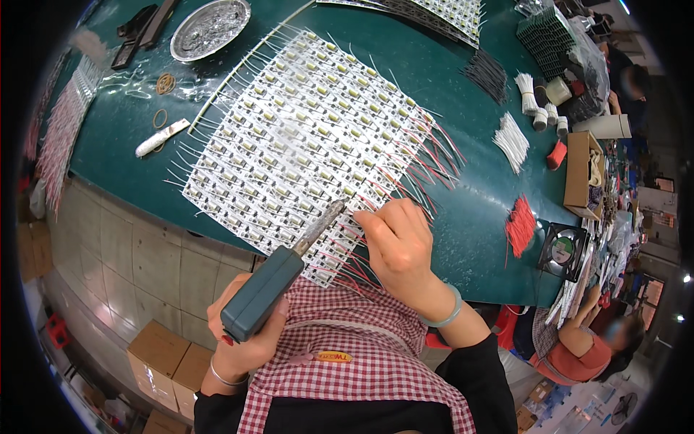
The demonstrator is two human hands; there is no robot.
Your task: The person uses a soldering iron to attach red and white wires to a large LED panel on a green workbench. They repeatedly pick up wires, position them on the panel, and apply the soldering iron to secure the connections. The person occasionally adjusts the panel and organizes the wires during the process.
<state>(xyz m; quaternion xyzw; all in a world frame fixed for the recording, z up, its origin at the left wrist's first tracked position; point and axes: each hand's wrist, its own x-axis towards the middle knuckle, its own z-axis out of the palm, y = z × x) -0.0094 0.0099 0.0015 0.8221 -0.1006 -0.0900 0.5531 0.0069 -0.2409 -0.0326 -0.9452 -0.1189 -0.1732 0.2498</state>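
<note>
A dark green soldering iron [262,294] lies in my left hand [249,340], whose fingers wrap round its handle. Its metal tip slants up and to the right onto the panel of small white circuit boards [267,155]. Beside that tip, my right hand [397,239] is closed in a pinch at the panel's right part, on what looks like a thin wire; the fingers mostly cover it. Red and white wires [437,148] stick out along the panel's right edge, and white ones along its left. The near corner of the panel reaches over the table edge toward my checked apron.
Red wires [520,226], white wires [511,142] and black wires [484,76] lie in bundles to the right. A fan [564,249] sits by a cardboard box [584,173]. A metal dish [210,30] stands far left, above a white roll [163,137]. Co-workers sit at the right.
</note>
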